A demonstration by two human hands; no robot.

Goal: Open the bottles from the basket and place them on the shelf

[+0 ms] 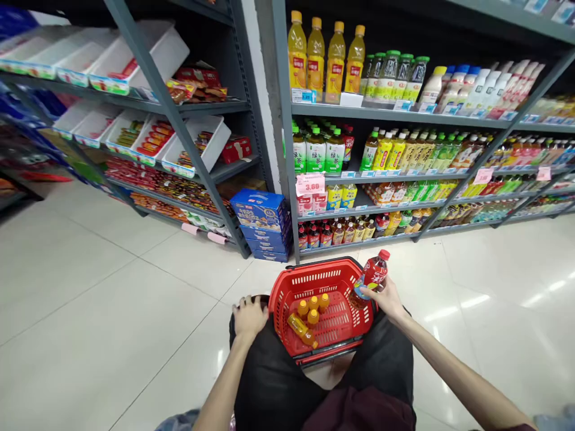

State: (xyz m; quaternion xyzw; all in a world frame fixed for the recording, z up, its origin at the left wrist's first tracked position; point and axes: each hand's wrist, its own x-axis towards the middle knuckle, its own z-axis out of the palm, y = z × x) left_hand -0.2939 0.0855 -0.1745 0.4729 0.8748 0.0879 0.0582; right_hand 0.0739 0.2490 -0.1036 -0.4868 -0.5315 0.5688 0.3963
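Bottle (375, 274) in the right hand (385, 299) was the thing that mattered, and it sat at the basket's (287, 286) two-o'clock corner, just over the rim. The fingers were wrapped around its lower body, near the base, so the red cap pointed away from the palm toward about one o'clock. Its long axis was tilted, neither upright nor flat, with the cap end higher and farther from the person and the base end down in the grip. From the fingers, the open well of the basket lay toward nine o'clock and a little down, close by.

The left hand (249, 316) rested at the basket's eight-o'clock side, fingers curled loosely over the black knee (269, 371), touching or nearly touching the rim; it held nothing. It was well apart from the bottle, so the right hand was plainly the nearer one, being already on it.

Inside the basket lay several small orange bottles (311, 310): a few stood cap up near the centre, and one lay on its side toward seven o'clock. The space at the three-o'clock side of the floor, directly below the held bottle, looked free.

Drink shelves (404, 114) stood at twelve o'clock beyond the basket, and blue boxes (263, 222) were stacked at eleven o'clock.
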